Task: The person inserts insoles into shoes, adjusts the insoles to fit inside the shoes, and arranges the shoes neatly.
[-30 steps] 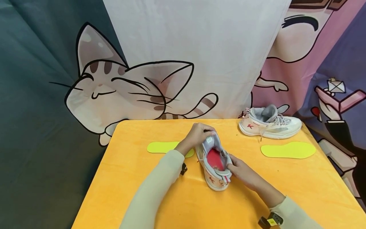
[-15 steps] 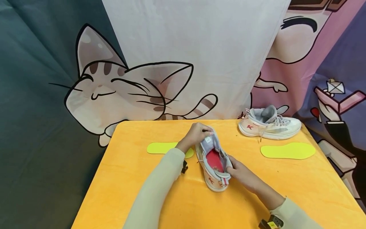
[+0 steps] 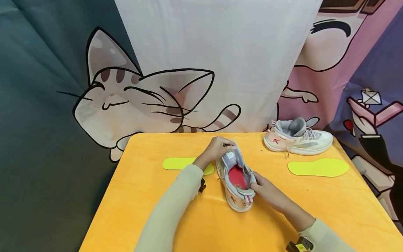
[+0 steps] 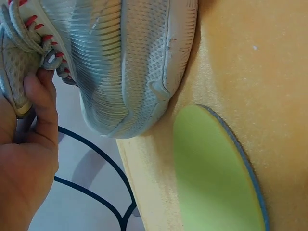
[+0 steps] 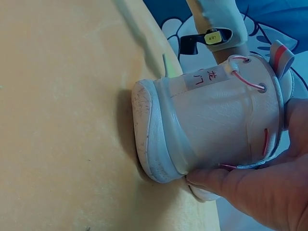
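A white and pink sneaker (image 3: pixel 237 180) with a red lining stands on the orange table (image 3: pixel 163 217), heel toward me. My left hand (image 3: pixel 217 148) pinches its grey tongue and pulls it back; the thumb (image 4: pixel 41 103) presses the laced tongue in the left wrist view. My right hand (image 3: pixel 266 190) grips the heel collar, and its fingers (image 5: pixel 240 185) curl along the side of the sneaker's heel (image 5: pixel 207 130). A yellow-green insole (image 3: pixel 185 163) lies just left of the sneaker, partly behind my left forearm, and shows again as insole (image 4: pixel 216 173).
A second matching sneaker (image 3: pixel 297 138) stands at the back right of the table, with another yellow-green insole (image 3: pixel 318 167) in front of it. Cartoon-printed cloth hangs behind the table. The table's edges run close on the left and right.
Both hands keep their hold on the sneaker. The tongue is drawn slightly further back and the shoe has shifted very little.
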The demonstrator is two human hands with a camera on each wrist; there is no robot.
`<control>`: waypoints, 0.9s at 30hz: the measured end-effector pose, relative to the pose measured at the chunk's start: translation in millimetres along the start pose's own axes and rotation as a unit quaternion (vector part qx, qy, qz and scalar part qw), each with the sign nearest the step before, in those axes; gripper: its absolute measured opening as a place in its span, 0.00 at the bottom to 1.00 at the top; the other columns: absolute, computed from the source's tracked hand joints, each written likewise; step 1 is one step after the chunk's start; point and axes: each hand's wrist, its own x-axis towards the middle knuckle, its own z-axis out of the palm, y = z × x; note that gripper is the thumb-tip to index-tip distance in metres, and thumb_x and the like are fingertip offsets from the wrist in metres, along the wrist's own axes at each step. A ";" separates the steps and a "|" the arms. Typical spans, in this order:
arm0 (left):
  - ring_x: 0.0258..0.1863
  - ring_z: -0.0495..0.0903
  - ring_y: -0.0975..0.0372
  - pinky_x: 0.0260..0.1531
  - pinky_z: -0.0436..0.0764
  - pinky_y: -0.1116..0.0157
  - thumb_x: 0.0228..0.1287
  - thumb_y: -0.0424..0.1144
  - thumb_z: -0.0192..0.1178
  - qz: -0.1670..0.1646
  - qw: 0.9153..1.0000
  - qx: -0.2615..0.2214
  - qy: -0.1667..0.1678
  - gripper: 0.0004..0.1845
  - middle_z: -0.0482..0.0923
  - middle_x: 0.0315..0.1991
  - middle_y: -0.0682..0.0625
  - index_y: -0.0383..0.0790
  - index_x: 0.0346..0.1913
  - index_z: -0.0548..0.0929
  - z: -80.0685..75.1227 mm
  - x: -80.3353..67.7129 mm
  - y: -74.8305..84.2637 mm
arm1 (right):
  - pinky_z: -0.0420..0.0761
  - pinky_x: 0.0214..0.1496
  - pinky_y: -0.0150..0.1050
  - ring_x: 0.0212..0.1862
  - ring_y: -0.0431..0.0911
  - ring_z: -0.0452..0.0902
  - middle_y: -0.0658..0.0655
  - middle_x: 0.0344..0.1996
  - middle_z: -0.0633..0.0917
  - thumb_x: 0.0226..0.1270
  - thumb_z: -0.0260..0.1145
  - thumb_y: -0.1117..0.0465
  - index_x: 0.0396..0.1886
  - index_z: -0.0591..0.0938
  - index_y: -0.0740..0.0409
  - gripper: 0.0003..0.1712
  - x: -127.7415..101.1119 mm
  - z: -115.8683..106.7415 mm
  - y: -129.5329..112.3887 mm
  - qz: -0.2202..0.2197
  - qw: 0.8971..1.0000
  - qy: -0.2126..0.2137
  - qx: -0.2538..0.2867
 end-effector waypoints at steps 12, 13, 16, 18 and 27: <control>0.35 0.80 0.65 0.34 0.80 0.74 0.69 0.47 0.69 0.019 0.999 0.029 -0.015 0.10 0.89 0.38 0.56 0.46 0.45 0.92 -6.9 -6.3 10.8 | 0.78 0.61 0.38 0.64 0.56 0.72 0.71 0.70 0.71 0.78 0.52 0.61 0.79 0.56 0.70 0.36 3.9 -7.5 0.5 -0.005 1.000 -0.016 0.006; 0.35 0.80 0.65 0.34 0.79 0.74 0.69 0.47 0.69 0.023 0.999 0.033 -0.016 0.10 0.89 0.38 0.56 0.46 0.45 0.92 -7.1 -7.0 11.4 | 0.78 0.62 0.38 0.64 0.56 0.72 0.71 0.69 0.71 0.78 0.52 0.61 0.79 0.56 0.70 0.36 4.9 -8.7 -0.1 -0.006 1.000 -0.018 0.006; 0.34 0.79 0.66 0.33 0.79 0.74 0.70 0.47 0.68 0.030 0.999 0.038 -0.018 0.10 0.89 0.37 0.56 0.46 0.44 0.92 -8.1 -10.7 13.6 | 0.79 0.63 0.42 0.65 0.57 0.73 0.73 0.71 0.70 0.78 0.54 0.59 0.80 0.55 0.70 0.38 8.9 -12.4 -3.9 -0.006 1.000 -0.017 -0.007; 0.34 0.79 0.66 0.33 0.79 0.74 0.70 0.47 0.68 0.037 0.998 0.038 -0.020 0.09 0.88 0.37 0.55 0.46 0.43 0.92 -8.6 -13.5 15.6 | 0.79 0.63 0.45 0.66 0.59 0.73 0.75 0.72 0.68 0.78 0.55 0.57 0.80 0.53 0.71 0.40 12.6 -15.6 -7.5 -0.003 1.000 -0.014 -0.022; 0.49 0.81 0.60 0.49 0.83 0.64 0.66 0.55 0.68 0.003 0.999 0.031 -0.015 0.28 0.84 0.53 0.49 0.43 0.63 0.82 -8.6 -41.8 23.7 | 0.69 0.73 0.63 0.77 0.70 0.57 0.77 0.78 0.57 0.79 0.56 0.58 0.81 0.46 0.73 0.44 34.1 -26.1 -19.1 0.009 0.999 -0.023 -0.045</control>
